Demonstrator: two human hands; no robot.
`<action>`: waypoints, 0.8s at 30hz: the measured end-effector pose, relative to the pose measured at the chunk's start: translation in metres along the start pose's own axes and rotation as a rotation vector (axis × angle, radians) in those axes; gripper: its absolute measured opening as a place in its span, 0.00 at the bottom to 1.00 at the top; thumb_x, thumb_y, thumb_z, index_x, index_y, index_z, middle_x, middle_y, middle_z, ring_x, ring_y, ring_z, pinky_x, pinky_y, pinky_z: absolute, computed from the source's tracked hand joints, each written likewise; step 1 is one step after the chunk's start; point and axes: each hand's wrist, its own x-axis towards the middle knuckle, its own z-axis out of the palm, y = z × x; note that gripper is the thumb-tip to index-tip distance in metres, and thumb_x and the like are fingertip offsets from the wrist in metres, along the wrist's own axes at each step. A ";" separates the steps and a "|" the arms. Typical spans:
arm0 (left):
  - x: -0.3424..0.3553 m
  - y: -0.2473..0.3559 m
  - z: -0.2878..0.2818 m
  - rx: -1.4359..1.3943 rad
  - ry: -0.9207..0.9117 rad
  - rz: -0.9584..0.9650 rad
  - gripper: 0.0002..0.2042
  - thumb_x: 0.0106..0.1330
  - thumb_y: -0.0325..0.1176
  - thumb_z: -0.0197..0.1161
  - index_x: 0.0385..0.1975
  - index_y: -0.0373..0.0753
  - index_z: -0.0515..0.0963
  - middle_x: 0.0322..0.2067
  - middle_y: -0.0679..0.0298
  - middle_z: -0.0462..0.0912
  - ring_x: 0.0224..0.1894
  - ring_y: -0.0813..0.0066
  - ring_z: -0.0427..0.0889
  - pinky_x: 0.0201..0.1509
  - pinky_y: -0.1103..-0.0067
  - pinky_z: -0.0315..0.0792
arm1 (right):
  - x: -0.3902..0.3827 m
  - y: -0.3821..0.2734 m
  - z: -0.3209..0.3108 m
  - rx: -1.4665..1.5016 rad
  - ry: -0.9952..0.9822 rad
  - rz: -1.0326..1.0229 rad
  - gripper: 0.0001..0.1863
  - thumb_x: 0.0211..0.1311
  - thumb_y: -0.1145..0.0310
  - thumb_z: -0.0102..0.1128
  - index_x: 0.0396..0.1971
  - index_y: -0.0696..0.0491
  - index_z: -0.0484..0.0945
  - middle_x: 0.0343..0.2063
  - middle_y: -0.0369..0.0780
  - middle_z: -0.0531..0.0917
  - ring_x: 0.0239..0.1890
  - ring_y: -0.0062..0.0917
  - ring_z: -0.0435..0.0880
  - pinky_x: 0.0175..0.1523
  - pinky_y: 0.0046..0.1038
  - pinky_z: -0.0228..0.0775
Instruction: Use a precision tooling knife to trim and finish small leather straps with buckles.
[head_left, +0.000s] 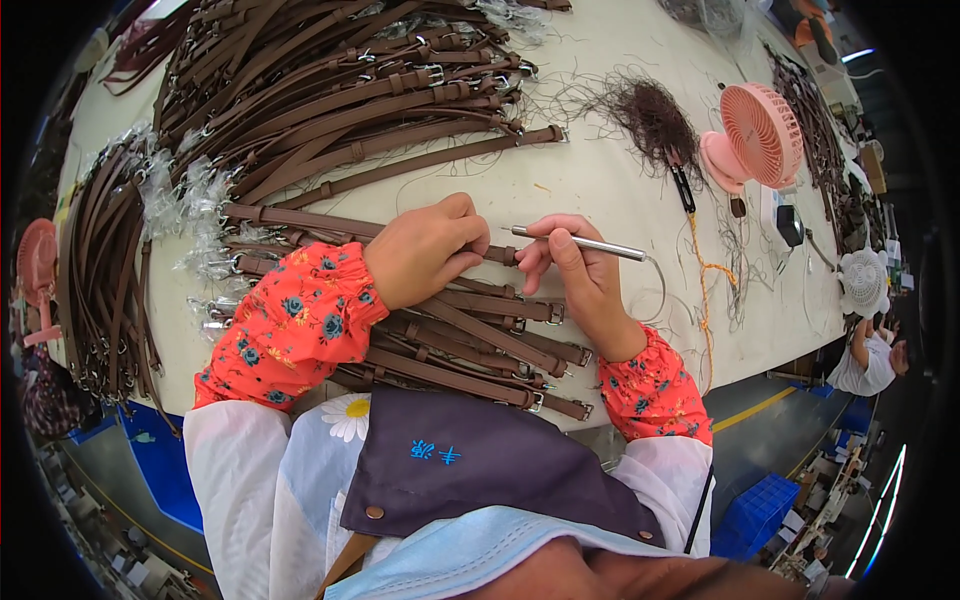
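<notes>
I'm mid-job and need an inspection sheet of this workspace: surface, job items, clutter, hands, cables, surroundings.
Surface: cream-white table, scattered with loose dark threads.
Job's things: many brown leather-look straps with metal buckles, in heaps; slim silver pen-shaped metal tool.
Clutter: tangled ball of dark thread; crumpled clear plastic wrapping; slim black-handled tool with twisted orange cord.
Grippers: bare left hand, red floral sleeve, curled over a strap, grip partly hidden; bare right hand, matching sleeve, holding the silver tool.
Cables: thin grey wire curving from the silver tool's rear end.
Surroundings: round pink plastic fan on the table; blue plastic crate; another person in white at right.
</notes>
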 end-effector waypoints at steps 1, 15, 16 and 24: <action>0.000 -0.001 0.001 0.015 -0.023 0.006 0.08 0.59 0.28 0.63 0.34 0.39 0.71 0.33 0.58 0.73 0.33 0.56 0.77 0.36 0.66 0.71 | 0.000 0.000 0.000 0.011 -0.007 0.010 0.17 0.75 0.60 0.43 0.45 0.59 0.72 0.28 0.40 0.79 0.24 0.19 0.79 0.35 0.19 0.71; 0.003 0.001 0.001 -0.017 0.015 -0.047 0.07 0.63 0.29 0.59 0.35 0.36 0.68 0.29 0.54 0.78 0.34 0.49 0.77 0.36 0.63 0.70 | -0.002 0.000 -0.001 -0.047 -0.021 0.090 0.18 0.74 0.58 0.46 0.41 0.60 0.74 0.21 0.37 0.79 0.21 0.16 0.77 0.28 0.17 0.69; 0.002 0.001 0.001 -0.031 0.010 -0.052 0.07 0.64 0.29 0.58 0.36 0.37 0.68 0.28 0.53 0.78 0.34 0.49 0.78 0.36 0.63 0.69 | -0.002 0.001 0.000 -0.043 -0.021 0.093 0.18 0.74 0.58 0.46 0.41 0.60 0.74 0.21 0.37 0.79 0.21 0.16 0.77 0.28 0.17 0.69; 0.002 0.001 0.000 -0.043 0.003 -0.032 0.07 0.64 0.29 0.58 0.35 0.37 0.68 0.28 0.54 0.78 0.33 0.49 0.77 0.35 0.63 0.69 | -0.001 0.002 0.000 -0.060 -0.017 0.073 0.16 0.74 0.60 0.46 0.41 0.60 0.74 0.22 0.36 0.79 0.22 0.16 0.78 0.28 0.17 0.70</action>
